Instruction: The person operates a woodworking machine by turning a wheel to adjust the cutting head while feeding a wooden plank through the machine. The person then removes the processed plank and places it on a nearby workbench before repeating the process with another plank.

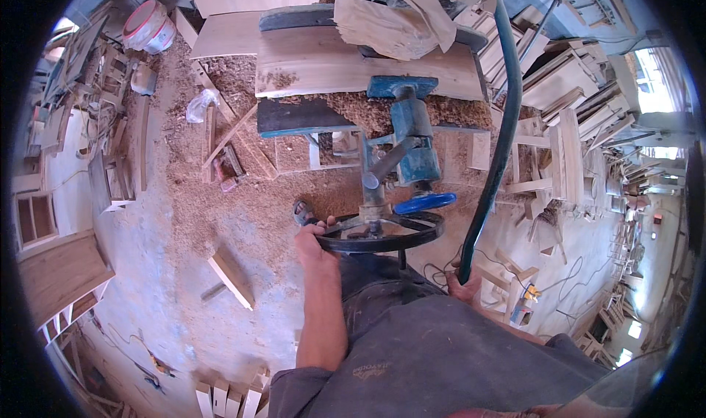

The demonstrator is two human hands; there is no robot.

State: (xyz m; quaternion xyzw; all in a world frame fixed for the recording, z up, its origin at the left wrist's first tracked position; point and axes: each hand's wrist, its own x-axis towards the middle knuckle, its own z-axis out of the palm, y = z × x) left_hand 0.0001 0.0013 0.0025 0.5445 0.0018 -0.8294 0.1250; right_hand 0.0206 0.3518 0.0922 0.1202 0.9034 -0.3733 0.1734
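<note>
My left hand (315, 244) is closed around the left side of the rim of a large black handwheel (434, 234) in front of my body. My right hand (465, 285) is wrapped around the lower end of a long dark green bar (494, 175), which runs up past the machine's right side. A smaller blue handwheel (425, 203) sits just above the black one, on the teal machine (414, 116). Beyond the wheels, a wide wooden board (323, 57) lies on the machine, with shavings heaped along its near edge.
Sawdust and loose wood strips (232, 142) cover the floor left of the machine. A short wood block (232, 278) lies nearer me. At the far left stands a white bucket (149, 28) with a red rim. Stacked boards (566, 79) and a wooden frame (562, 157) stand on the right.
</note>
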